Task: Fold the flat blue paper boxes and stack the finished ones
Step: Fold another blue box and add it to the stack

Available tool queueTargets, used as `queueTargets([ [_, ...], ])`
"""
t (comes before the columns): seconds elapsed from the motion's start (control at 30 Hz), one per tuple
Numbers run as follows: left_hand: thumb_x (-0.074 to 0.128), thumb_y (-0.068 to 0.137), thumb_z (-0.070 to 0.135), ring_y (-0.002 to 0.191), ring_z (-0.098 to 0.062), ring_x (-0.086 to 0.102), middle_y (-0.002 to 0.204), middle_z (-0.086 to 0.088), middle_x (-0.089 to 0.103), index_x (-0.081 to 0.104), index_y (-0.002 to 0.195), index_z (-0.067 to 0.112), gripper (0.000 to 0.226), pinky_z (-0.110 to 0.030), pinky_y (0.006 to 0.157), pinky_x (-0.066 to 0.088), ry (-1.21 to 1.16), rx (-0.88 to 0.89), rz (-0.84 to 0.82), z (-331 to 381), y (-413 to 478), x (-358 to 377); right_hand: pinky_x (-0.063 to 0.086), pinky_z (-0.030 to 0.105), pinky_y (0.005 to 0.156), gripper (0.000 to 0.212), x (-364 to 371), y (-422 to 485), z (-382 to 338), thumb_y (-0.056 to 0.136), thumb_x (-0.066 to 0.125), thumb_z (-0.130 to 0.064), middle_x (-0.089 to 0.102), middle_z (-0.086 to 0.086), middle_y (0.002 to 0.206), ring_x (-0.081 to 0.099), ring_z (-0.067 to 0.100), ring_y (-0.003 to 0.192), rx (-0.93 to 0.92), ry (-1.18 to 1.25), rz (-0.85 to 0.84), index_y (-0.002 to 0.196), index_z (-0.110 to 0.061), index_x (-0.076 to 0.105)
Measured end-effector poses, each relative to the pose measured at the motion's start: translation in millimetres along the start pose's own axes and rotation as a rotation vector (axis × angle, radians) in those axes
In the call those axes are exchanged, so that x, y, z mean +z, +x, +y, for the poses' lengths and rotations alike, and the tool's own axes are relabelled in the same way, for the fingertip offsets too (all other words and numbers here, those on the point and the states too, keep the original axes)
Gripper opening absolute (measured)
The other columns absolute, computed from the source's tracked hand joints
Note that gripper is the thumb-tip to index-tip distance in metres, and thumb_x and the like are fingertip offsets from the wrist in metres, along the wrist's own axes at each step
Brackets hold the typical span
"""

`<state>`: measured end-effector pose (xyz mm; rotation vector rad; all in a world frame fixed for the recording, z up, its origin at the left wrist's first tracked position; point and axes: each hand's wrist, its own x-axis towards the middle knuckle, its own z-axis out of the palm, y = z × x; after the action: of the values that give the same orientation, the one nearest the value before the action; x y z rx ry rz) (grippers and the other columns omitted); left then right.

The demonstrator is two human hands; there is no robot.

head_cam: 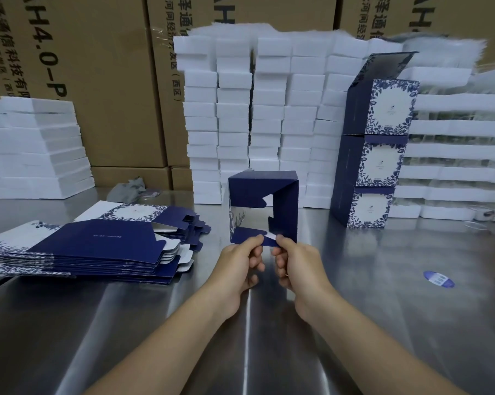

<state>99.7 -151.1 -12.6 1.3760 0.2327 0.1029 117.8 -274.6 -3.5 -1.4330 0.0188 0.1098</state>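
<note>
Steel table point(383, 280), both hands, left hand point(237, 262) and right hand point(296, 265), pinching flaps of the half-folded blue box point(262, 192), flat stack point(92, 246) left of it, 3 finished boxes point(374, 155) stacked right.

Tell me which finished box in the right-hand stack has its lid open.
The top box: its lid flap stands up, while the middle box and bottom box are closed.

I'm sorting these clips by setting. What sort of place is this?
Probably a packing station in a warehouse or small factory: big printed cartons behind a steel table, walls of white foam trays, a pile of flat blue boxes and three folded boxes stacked.
</note>
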Motion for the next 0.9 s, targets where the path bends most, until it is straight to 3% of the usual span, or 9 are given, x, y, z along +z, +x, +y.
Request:
queueTargets([
  [0.13, 0.071, 0.096, 0.049, 0.054, -0.012, 0.052, 0.054, 0.006, 0.046, 0.056, 0.059, 0.026, 0.046, -0.026, 0.052, 0.039, -0.058, -0.029, 0.094, 0.8, -1.0, 2.6, 0.034, 0.019, 0.042, 0.032, -0.9, 3.1, 1.3, 0.104, 0.061, -0.029, 0.049, -0.004, 0.051, 0.041, 0.008, 0.041, -0.007, 0.015, 0.015, 0.077, -0.012, 0.064],
  [0.23, 0.069, 0.1, 0.041, 0.048, -0.007, 0.05, 0.054, 0.008, 0.049, 0.057, 0.07, 0.022, 0.037, -0.021, 0.045, 0.038, -0.12, -0.018, 0.174, 2.4, 1.8, -3.0, 0.035, 0.019, 0.041, 0.032, -2.7, 4.9, 1.1, 0.103, 0.064, -0.031, 0.049, -0.003, 0.053, 0.041, 0.008, 0.043, 0.0, 0.032, 0.017, 0.076, -0.013, 0.064],
  [0.6, 0.065, 0.102, 0.033, 0.047, -0.005, 0.049, 0.054, 0.008, 0.049, 0.055, 0.07, 0.022, 0.035, -0.021, 0.049, 0.038, -0.086, 0.035, 0.193, 4.6, 3.8, -6.0, 0.035, 0.02, 0.039, 0.041, -5.6, 5.2, 3.7, 0.097, 0.071, -0.047, 0.051, -0.002, 0.053, 0.044, 0.007, 0.041, 0.0, 0.0, 0.033, 0.07, -0.015, 0.066],
  [0.9, 0.066, 0.101, 0.032, 0.049, -0.006, 0.047, 0.054, 0.01, 0.048, 0.059, 0.076, 0.022, 0.028, -0.023, 0.051, 0.036, -0.09, 0.052, 0.216, 8.0, 2.7, -6.8, 0.035, 0.02, 0.04, 0.043, -2.9, 2.5, 3.3, 0.098, 0.069, -0.048, 0.05, -0.003, 0.052, 0.045, 0.009, 0.042, 0.017, -0.018, 0.009, 0.072, -0.015, 0.065],
])
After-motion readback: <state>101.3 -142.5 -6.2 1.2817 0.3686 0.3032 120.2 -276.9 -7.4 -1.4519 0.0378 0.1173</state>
